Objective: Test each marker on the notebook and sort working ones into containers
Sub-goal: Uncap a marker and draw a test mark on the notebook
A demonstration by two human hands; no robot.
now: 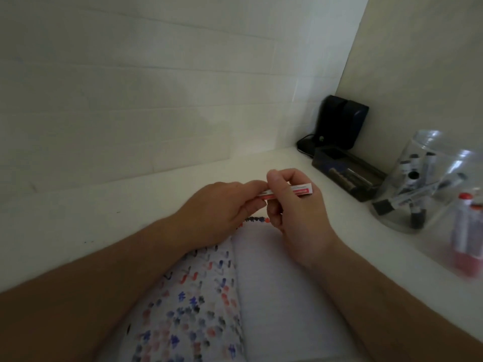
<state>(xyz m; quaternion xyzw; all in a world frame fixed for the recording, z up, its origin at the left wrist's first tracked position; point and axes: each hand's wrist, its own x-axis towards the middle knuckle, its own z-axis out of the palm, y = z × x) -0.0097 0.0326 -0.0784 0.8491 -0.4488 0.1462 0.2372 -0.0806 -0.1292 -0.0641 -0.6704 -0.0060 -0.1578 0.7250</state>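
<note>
Red-and-white, the slim cylindrical marker (292,191) is lying nearly level, pointing toward three o'clock above the notebook (274,296), with the left hand (222,205) and right hand (290,205) both pinching it.

White desk (104,220) meets a pale tiled wall (146,95) along its far edge; a plain wall (418,61) closes the right side. In the far right corner, a black upright device (341,124) stands against the plain wall, with a dark cable (304,142) looping at its foot. Just in front, a dark tray (347,173) lies flat along the desk's right edge, holding dark cylindrical items, blurred.
</note>
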